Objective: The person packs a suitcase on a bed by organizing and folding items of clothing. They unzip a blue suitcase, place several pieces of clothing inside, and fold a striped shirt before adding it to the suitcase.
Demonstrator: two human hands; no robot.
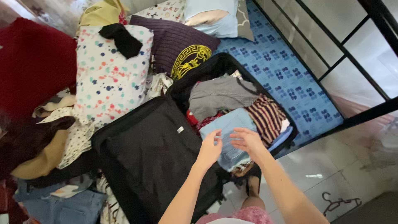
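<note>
A black suitcase (pixel 157 166) lies open on the bed, its lid flat toward me and its far half packed with clothes. Both my hands rest on a folded light blue denim garment (pixel 226 124) at the near edge of the packed half. My left hand (pixel 210 148) presses its near left corner, and my right hand (pixel 248 141) lies across its middle with the fingers pointing left. Behind the denim sit a grey garment (pixel 219 96) and a dark striped garment (pixel 267 116).
Loose clothes pile up at the left: a white spotted piece (pixel 110 70), a red one (pixel 33 62), a purple knit (pixel 174 39). A black bed frame (pixel 365 112) edges the blue patterned mattress (pixel 286 74). A clothes hanger (pixel 338 203) lies on the tiled floor.
</note>
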